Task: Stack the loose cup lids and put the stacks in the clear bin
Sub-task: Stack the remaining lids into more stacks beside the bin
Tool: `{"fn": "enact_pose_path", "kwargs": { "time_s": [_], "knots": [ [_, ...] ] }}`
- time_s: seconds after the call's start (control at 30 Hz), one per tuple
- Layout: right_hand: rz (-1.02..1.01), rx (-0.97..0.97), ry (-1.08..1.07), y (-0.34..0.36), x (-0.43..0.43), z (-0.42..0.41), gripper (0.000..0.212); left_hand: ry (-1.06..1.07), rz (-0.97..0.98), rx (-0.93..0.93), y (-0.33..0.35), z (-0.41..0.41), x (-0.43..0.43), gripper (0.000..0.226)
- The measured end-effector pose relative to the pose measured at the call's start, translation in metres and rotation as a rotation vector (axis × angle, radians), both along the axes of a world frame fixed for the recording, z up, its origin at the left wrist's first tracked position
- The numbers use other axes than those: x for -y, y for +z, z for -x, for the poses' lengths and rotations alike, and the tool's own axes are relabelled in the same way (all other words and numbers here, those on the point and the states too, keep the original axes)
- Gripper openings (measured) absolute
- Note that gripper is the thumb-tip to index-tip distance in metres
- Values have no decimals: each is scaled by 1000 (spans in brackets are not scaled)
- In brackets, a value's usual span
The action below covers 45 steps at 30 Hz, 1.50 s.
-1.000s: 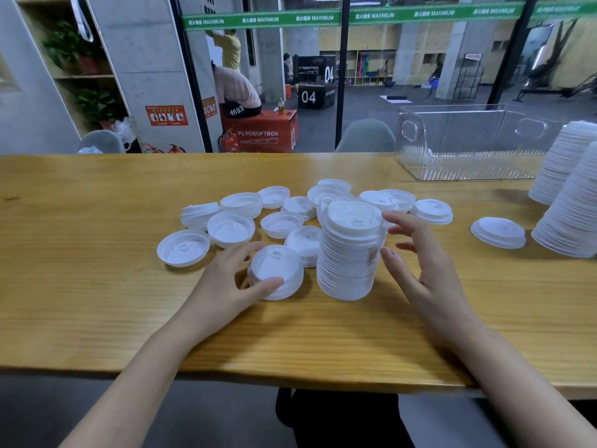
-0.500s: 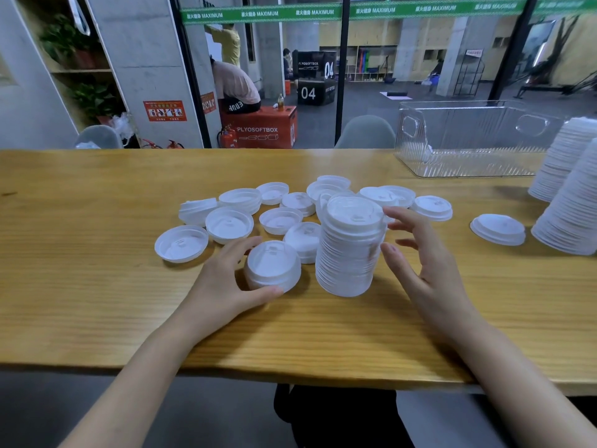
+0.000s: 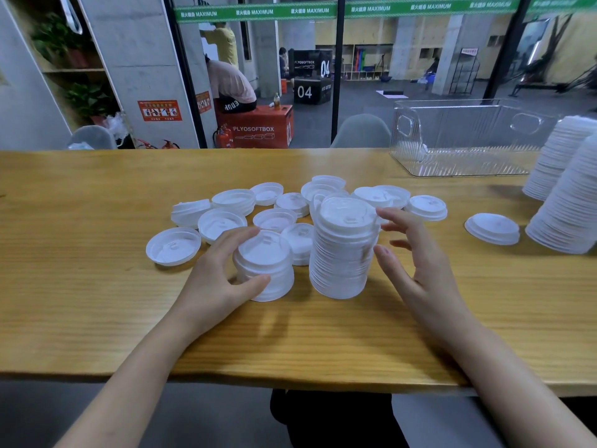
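Note:
A tall stack of white cup lids [image 3: 344, 250] stands in the middle of the wooden table [image 3: 80, 302]. Just left of it is a short stack of lids [image 3: 265, 266], and my left hand [image 3: 216, 279] grips it with fingers over the top and thumb at the base. My right hand [image 3: 416, 263] hovers open beside the tall stack's right side, fingers spread, apart from it. Several loose lids [image 3: 223, 221] lie scattered behind both stacks. The clear bin [image 3: 465, 140] stands at the back right.
Two tall leaning stacks of lids [image 3: 568, 195] stand at the right edge. A single lid [image 3: 492, 227] lies between them and my right hand. The table's front edge runs close to my forearms. Behind the table is a glass wall.
My left hand has closed more around the short stack, which now looks slightly lifted or taller. My right hand has stayed beside the tall stack.

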State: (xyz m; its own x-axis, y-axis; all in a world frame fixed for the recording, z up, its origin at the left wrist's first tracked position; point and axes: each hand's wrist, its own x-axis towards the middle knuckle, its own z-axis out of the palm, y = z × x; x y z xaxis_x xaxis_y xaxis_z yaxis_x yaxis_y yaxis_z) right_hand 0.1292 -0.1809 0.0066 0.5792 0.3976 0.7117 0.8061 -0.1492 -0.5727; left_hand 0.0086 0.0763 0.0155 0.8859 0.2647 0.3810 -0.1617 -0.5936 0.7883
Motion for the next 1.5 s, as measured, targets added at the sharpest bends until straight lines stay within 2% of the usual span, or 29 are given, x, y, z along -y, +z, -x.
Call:
{"fn": "enact_pose_path", "kwargs": {
  "time_s": [0.3,0.5,0.63,0.87,1.27,1.5],
  "knots": [
    [10,-2,5,0,1,-1,42,41,12,-36,0,-7,-3,68],
    [9,21,-1,-1,1,-1,43,103,182,135,17,-14,7,63],
    [-3,21,-17,-1,2,-2,43,44,203,211,42,-29,26,57],
    [-13,51,-57,0,3,-3,47,-130,66,92,52,-54,64,62],
    [21,32,-29,2,2,0,42,-159,-11,70,40,-55,67,61],
    [30,31,-28,1,2,-1,42,-148,-25,49,38,-51,59,74]
  ]
}}
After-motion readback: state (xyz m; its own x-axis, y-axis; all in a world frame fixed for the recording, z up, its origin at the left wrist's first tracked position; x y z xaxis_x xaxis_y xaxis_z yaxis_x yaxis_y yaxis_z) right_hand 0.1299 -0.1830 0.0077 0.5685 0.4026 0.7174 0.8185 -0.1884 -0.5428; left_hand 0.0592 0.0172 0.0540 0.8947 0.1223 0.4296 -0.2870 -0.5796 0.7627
